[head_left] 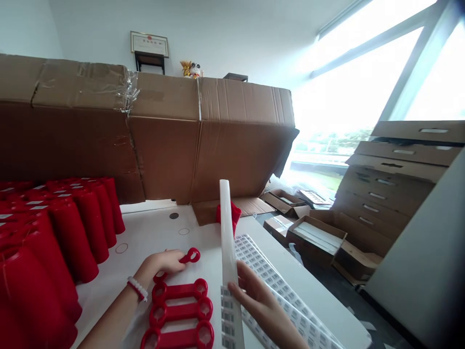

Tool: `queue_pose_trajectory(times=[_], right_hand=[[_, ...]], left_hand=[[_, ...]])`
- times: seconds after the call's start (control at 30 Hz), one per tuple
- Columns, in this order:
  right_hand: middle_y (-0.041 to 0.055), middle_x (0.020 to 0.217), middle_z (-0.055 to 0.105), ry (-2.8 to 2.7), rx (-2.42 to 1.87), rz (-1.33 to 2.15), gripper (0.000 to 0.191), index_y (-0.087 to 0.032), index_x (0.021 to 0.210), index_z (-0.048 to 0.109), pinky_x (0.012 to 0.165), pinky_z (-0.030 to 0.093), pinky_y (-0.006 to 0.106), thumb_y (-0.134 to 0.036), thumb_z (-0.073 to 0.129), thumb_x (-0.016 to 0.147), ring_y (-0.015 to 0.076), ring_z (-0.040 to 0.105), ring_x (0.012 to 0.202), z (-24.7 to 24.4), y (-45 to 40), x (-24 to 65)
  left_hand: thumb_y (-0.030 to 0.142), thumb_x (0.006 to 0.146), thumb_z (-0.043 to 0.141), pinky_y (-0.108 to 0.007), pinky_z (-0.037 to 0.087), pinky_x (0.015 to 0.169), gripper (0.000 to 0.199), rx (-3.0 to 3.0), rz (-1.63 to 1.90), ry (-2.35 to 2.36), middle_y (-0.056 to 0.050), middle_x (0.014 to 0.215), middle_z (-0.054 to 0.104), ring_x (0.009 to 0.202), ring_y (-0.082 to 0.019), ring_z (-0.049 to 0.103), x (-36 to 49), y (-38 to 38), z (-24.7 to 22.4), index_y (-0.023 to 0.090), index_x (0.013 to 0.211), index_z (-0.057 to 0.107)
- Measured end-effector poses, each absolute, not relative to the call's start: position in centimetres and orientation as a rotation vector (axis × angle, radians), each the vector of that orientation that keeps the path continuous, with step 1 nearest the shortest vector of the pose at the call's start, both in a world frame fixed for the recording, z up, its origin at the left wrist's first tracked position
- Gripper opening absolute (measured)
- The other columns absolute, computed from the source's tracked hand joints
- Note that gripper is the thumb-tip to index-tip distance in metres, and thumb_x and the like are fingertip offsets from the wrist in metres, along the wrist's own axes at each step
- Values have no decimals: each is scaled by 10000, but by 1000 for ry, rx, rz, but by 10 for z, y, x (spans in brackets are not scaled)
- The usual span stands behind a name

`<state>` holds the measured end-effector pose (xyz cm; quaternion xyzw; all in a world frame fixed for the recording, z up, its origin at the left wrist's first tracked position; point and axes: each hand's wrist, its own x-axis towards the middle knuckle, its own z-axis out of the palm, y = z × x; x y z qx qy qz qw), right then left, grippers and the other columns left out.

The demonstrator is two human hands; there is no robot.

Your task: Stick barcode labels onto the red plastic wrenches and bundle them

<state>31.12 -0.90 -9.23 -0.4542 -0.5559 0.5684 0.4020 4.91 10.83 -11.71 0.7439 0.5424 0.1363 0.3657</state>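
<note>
The white bench (152, 228) ran away from the person, with a large cardboard carton (163, 145) propped along its far edge. Rows of red plastic cups (69, 237) were massed along the bench's left edge, and sheets of barcode labels (272, 276) lay fanned toward its right edge. Near the bench's near edge sat a column of red double-ring plastic pieces (178, 310), their long axes running across the bench. The left hand (162, 261) was the nearer to them, its grip closed on the farthest, tilted red piece (191, 257). The right hand (254, 303) gripped a label sheet (228, 252) firmly, held upright and nearly edge-on, its long axis pointing away across the bench.
</note>
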Motion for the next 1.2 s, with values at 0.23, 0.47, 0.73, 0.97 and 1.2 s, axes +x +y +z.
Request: queue_pose_trajectory(times=[0.23,0.47,0.73,0.97,1.2], right_hand=[[98,1365,587,-1878,-1109,1284,568,-289,1466,445,779,632,336,-419,641,949,227,684,1061,-60,46,301],[20,1169,681,-2226,-790,1318,514,-258,1327,520,559,470,179,-268,740,863,75,606,673,23,73,255],[-14,794,624,-2104,-726,1224,379,-199,931,607,571,418,218,-560,713,887,136,563,697,27,89,207],[-25,665,602,-1902,-855,1115,423,-206,806,542,469,378,206,-597,653,923,119,501,573,0,102,184],[-33,604,575,-1572,-832,834,437,-203,753,551,447,405,198,-591,659,923,101,496,522,4,114,193]], left_hand=[[628,974,499,-344,497,800,416,1724,518,966,45,728,492,689,-142,535,30,87,-47,221,888,507],[652,981,451,-250,410,617,478,1553,598,801,62,675,363,598,-112,338,10,50,-3,215,790,479],[696,958,427,-238,318,476,531,1614,605,1109,52,516,452,469,-119,389,-12,46,9,216,787,576],[636,935,514,-271,442,529,417,1795,720,1621,-17,795,675,661,-200,634,-12,50,7,253,948,676],[482,918,659,-304,554,797,245,2011,1599,1843,-11,1160,635,1083,-246,633,20,24,14,341,1107,590]])
